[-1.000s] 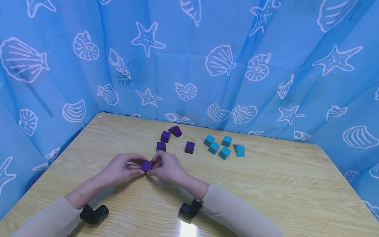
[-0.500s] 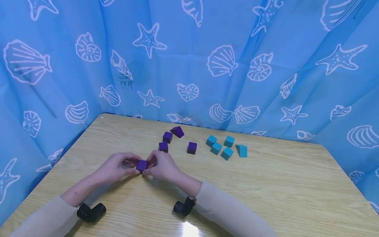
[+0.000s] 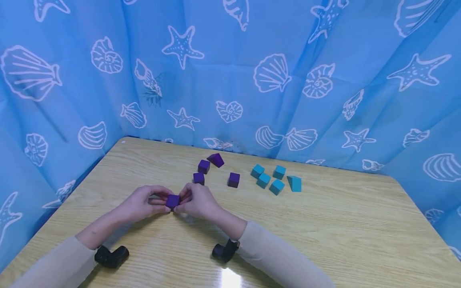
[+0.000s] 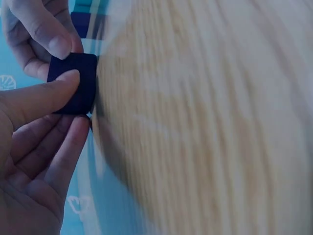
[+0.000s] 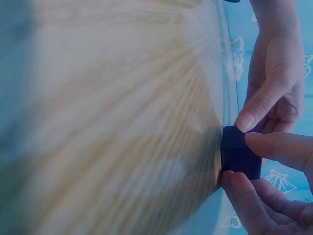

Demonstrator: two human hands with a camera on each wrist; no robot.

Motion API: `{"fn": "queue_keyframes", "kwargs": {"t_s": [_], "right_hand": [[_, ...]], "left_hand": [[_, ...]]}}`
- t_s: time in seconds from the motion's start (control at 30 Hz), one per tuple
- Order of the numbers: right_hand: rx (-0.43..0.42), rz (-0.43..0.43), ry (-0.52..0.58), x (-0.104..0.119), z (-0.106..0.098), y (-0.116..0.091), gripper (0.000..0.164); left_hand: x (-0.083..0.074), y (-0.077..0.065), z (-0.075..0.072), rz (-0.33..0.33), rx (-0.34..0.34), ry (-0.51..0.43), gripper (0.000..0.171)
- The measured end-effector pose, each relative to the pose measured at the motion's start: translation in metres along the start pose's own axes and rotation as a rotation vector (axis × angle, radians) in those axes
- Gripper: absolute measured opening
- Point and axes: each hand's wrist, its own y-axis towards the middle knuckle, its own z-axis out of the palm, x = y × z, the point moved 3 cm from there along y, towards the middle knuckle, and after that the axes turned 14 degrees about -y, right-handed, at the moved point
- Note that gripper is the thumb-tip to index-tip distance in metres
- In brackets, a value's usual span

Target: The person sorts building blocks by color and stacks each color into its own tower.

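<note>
Purple is the block (image 3: 172, 201) we see pinched between both hands in the head view, low over the wooden surface (image 3: 324, 224). The left hand (image 3: 141, 204) grips it from one side, the right hand (image 3: 197, 202) from the other. Beyond them sit three more purple cubes (image 3: 203, 166) and a purple wedge (image 3: 216, 159); to the right, well apart, lie four teal cubes (image 3: 263, 180) and a teal wedge (image 3: 295, 183). A blue curtain (image 3: 230, 72) with white shells hangs behind.

From the left wrist we see the purple block (image 4: 75, 83) held by the left hand's thumb (image 4: 46, 95), with fingers of the right hand (image 4: 36, 36) on its far edge.

From the right wrist, the purple block (image 5: 237, 152) sits clasped between the right hand's fingers (image 5: 279, 147), the left hand (image 5: 274, 68) pressing a fingertip onto its top corner.
</note>
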Motion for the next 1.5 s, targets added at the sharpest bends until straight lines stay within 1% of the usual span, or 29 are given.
{"fn": "queue_keyframes", "kwargs": {"t_s": [0.07,0.17,0.27,0.4,0.57,0.6,0.73,0.83,0.97,1.07,1.2,1.33,1.5], "right_hand": [[0.001,-0.007,-0.004,0.002,-0.001,0.0,0.027],[0.006,-0.014,0.002,0.003,0.0,0.0,0.027],[0.003,-0.022,-0.004,0.003,-0.001,0.001,0.028],[0.016,-0.032,-0.012,0.0,-0.002,0.0,0.028],[0.036,-0.067,0.005,-0.008,-0.01,-0.005,0.028],[0.03,-0.072,0.011,-0.01,-0.013,-0.007,0.028],[-0.037,-0.101,0.019,-0.018,-0.025,-0.013,0.027],[-0.093,-0.116,0.016,-0.026,-0.033,-0.014,0.026],[-0.155,-0.089,0.017,-0.035,-0.042,-0.013,0.025],[-0.184,-0.058,0.028,-0.039,-0.046,-0.012,0.025],[-0.196,-0.042,0.047,-0.044,-0.049,-0.009,0.026],[-0.205,-0.021,0.047,-0.048,-0.049,-0.009,0.027],[-0.191,-0.001,0.053,-0.048,-0.049,-0.006,0.03]], "left_hand": [[0.0,0.0,-0.002,-0.004,-0.001,0.015,0.038],[-0.001,0.0,-0.004,0.011,0.008,0.036,0.038],[-0.002,0.0,-0.003,0.024,0.012,0.026,0.036],[-0.001,0.0,0.0,0.033,0.024,0.012,0.035],[-0.002,0.0,0.0,0.055,0.032,0.052,0.036],[-0.002,0.0,0.001,0.062,0.031,0.061,0.036],[-0.004,-0.002,0.001,0.095,0.032,0.09,0.036],[-0.005,-0.003,0.001,0.101,0.032,0.099,0.037],[-0.006,-0.004,0.001,0.099,0.031,0.102,0.038],[-0.005,-0.004,0.001,0.104,0.027,0.105,0.037],[-0.002,-0.004,0.0,0.104,0.018,0.123,0.036],[-0.002,-0.004,0.001,0.102,0.023,0.115,0.036],[-0.004,-0.004,0.001,0.115,0.026,0.106,0.036]]}}
